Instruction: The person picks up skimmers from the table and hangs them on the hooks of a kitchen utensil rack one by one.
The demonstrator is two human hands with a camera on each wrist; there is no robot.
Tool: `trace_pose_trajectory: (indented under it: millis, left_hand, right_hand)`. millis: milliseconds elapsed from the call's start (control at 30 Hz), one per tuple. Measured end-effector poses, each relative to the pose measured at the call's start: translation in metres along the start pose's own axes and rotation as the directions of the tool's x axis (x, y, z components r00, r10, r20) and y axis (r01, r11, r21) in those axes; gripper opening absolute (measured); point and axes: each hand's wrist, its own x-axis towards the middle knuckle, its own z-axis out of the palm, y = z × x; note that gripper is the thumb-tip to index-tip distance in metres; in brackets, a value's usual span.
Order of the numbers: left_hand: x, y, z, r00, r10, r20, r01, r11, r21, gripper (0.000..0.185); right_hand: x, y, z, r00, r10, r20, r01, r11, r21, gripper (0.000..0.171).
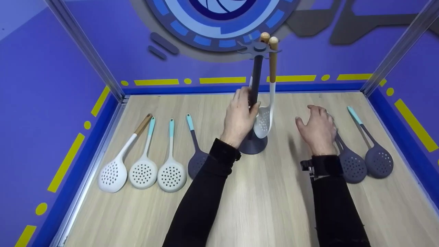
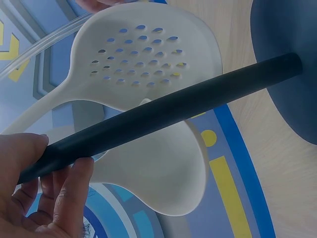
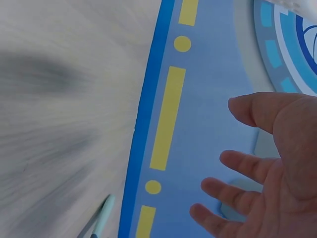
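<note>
Near the centre of the head view we see the left hand point(image 1: 240, 116) with its fingers curled round the dark pole of the utensil stand point(image 1: 254, 99), which rises from its round base on the wooden table point(image 1: 267, 206); a white slotted spoon point(image 1: 264, 120) hangs just beside the pole; right of centre, the right hand point(image 1: 317, 128) hovers with fingers loosely spread, holding nothing, above the handle of a dark skimmer point(image 1: 351, 164).

Setting: staged recording booth | Evidence: purple printed walls point(image 1: 41, 85) beyond both hands, aluminium corner posts point(image 1: 85, 48), wood-look tabletop point(image 1: 267, 199) beneath them.
</note>
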Motion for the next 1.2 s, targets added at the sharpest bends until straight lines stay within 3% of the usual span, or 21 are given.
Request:
trace_pose_trajectory:
  millis: [700,1200]
  left_hand:
    - [-0.001,0.0,0.001,1.0,-0.015,0.008,0.015,1.0,-0.001,0.042]
    - [-0.001,0.0,0.0,1.0,-0.02,0.008,0.02,1.0,-0.019,0.041]
  right_hand:
    - [0.004,0.031,0.007,0.992,0.104,0.077,-0.103,0.995,-0.015,0.072]
    - [0.007,0.051,0.008,0.962,0.215,0.168,-0.209,0.976,-0.054,0.083]
